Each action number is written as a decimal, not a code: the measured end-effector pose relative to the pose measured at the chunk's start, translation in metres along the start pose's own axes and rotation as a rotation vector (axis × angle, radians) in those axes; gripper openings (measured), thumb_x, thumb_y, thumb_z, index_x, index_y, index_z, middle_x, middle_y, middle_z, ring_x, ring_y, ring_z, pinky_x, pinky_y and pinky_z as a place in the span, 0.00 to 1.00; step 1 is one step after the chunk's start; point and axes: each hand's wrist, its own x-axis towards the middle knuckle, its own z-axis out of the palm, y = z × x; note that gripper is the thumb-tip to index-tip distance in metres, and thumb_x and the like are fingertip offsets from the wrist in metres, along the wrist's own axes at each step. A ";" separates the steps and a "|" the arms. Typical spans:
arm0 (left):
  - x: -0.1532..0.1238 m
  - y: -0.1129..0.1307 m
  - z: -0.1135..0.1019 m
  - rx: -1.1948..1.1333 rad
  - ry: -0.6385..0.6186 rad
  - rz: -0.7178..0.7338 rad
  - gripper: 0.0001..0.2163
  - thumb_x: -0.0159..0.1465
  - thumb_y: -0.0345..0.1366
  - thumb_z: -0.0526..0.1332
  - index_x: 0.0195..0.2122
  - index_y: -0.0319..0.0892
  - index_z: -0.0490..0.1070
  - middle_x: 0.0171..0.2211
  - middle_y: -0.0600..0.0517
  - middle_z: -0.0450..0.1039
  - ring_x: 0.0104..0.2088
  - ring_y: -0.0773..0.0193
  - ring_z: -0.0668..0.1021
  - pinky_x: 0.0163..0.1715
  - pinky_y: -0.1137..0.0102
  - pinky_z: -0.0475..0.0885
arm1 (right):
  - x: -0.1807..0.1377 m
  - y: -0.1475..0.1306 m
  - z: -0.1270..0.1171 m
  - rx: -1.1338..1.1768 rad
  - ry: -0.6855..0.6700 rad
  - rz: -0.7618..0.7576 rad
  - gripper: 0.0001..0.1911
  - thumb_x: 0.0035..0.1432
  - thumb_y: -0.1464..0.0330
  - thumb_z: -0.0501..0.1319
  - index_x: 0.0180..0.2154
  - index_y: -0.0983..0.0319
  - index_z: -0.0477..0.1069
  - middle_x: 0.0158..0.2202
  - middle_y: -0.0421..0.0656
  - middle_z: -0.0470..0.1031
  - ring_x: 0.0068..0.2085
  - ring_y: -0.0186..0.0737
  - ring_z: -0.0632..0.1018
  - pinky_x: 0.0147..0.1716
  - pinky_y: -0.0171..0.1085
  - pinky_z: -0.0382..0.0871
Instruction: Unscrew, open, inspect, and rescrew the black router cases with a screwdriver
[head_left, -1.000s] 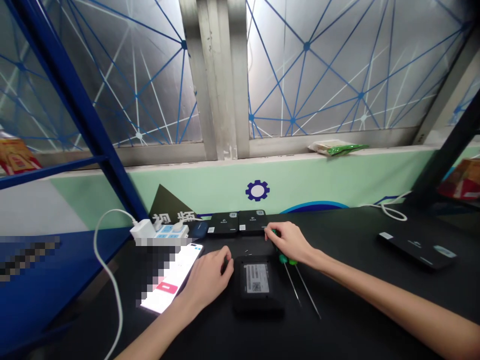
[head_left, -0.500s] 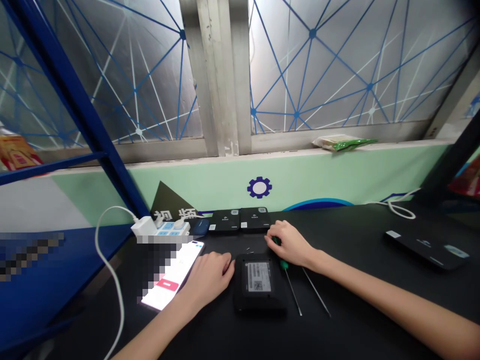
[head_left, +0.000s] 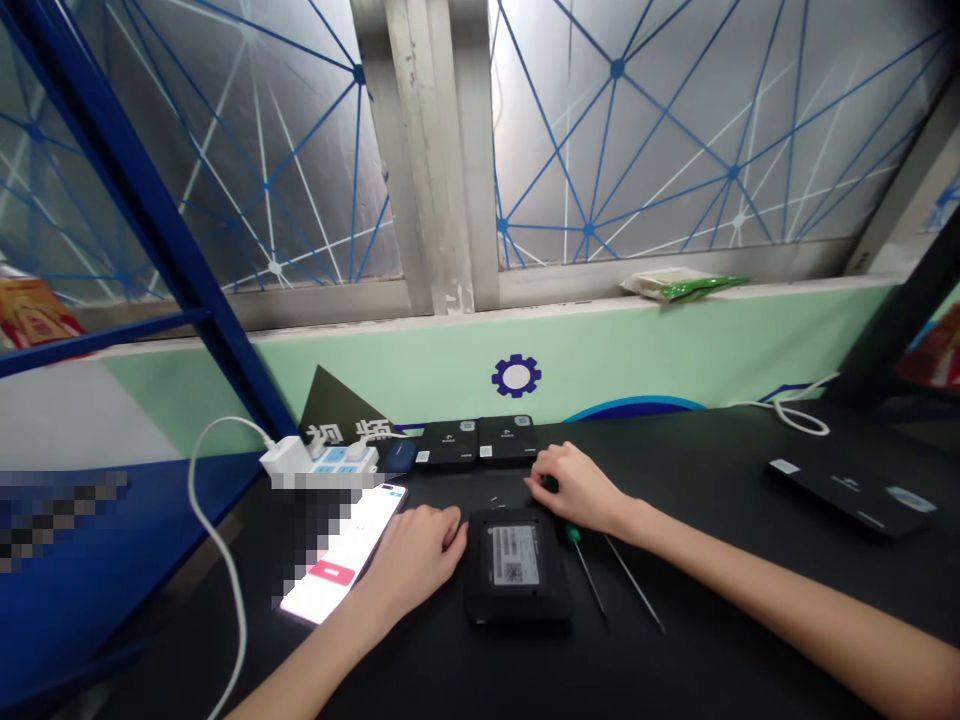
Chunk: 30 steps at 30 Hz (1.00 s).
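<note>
Frosted window panes with blue and white line patterns stand behind a black counter (head_left: 712, 480) against a pale green wall. At the middle of the counter lies a small black box-shaped device (head_left: 516, 566) with a white label on top, flat on the surface. The left hand (head_left: 416, 555) rests at its nine o'clock, palm down with fingers loosely curled, the fingertips touching the device's left edge. It grips nothing.

The right hand (head_left: 576, 487) sits at the device's one o'clock, knuckles up and fingers curled down over the green handles of two thin screwdrivers (head_left: 592, 570), whose metal shafts run out toward five o'clock. Whether it truly grips them cannot be told. Half a second ago that hand lay at almost the same spot; since a second ago it has lowered onto the counter, and less of the green handles shows beneath it. The left hand has hardly shifted.

A lit white smartphone (head_left: 341, 570) lies at the left hand's nine o'clock. Two flat black square units (head_left: 480, 442) sit side by side at the device's twelve o'clock, with a white power strip (head_left: 319, 460) beside them.
</note>
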 end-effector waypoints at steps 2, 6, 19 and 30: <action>0.000 0.000 0.000 -0.003 -0.005 -0.004 0.16 0.69 0.36 0.52 0.22 0.43 0.53 0.20 0.55 0.64 0.20 0.65 0.68 0.22 0.68 0.47 | 0.000 -0.001 -0.001 0.016 0.025 -0.003 0.12 0.64 0.69 0.58 0.26 0.61 0.70 0.29 0.43 0.75 0.33 0.42 0.74 0.39 0.41 0.62; 0.000 -0.002 0.001 -0.014 0.000 0.002 0.16 0.68 0.37 0.52 0.23 0.43 0.54 0.20 0.55 0.65 0.21 0.65 0.69 0.22 0.68 0.48 | 0.001 -0.004 -0.011 0.082 0.030 -0.018 0.08 0.63 0.71 0.58 0.31 0.61 0.72 0.31 0.43 0.76 0.35 0.42 0.74 0.40 0.41 0.65; -0.001 -0.004 0.001 0.010 0.009 -0.005 0.14 0.69 0.39 0.53 0.24 0.44 0.61 0.21 0.54 0.68 0.24 0.61 0.73 0.23 0.69 0.50 | -0.008 -0.061 -0.054 0.217 -0.397 -0.269 0.44 0.46 0.55 0.70 0.61 0.65 0.64 0.55 0.55 0.71 0.53 0.56 0.73 0.53 0.49 0.67; -0.001 -0.006 0.003 0.022 0.020 0.010 0.14 0.69 0.39 0.54 0.25 0.44 0.60 0.21 0.54 0.68 0.23 0.61 0.73 0.22 0.69 0.50 | -0.005 -0.075 -0.051 0.161 -0.443 -0.254 0.45 0.40 0.56 0.71 0.61 0.62 0.65 0.53 0.55 0.71 0.50 0.59 0.73 0.48 0.49 0.68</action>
